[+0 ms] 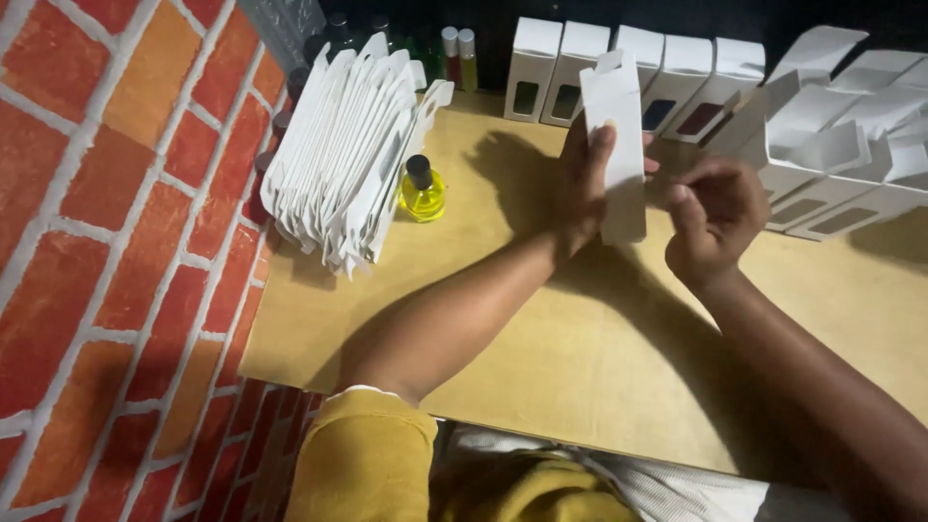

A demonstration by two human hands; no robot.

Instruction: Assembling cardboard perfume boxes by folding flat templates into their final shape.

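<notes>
Left fingers: the left hand [583,184] is clamped on a flat white cardboard carton blank [616,145]; the fingers [601,145] wrap its left long edge from behind, one fingertip showing on the front face.
Right fingers: the right hand [713,220] is curled, its fingertips drawn together beside the carton's lower right edge; I cannot tell whether they pinch the card or only touch it.
Carton's place: held in the air above the worktop, between the two hands, in front of the row of boxes at the back.
Long axis: it stands nearly upright, a tabbed flap at the top and the bottom end down by the wrists.
Which hand is nearer: the left bears it; the right sits just beside it, lower and to the carton's right.
Close by, left: a small round glass bottle of yellow liquid with a black cap [422,188] stands on the tan wooden worktop [599,358], well apart from the hands.
Further left: a leaning stack of flat white carton blanks [338,155] rests on edge, just beside the bottle.
Back: a row of upright white folded boxes with small windows [619,82], and slim capped vials [459,53] behind them.
Right: a heap of folded white boxes lying on their sides [841,145].
Edge: a brick-patterned surface in red and orange [106,251] to the left of the worktop.
</notes>
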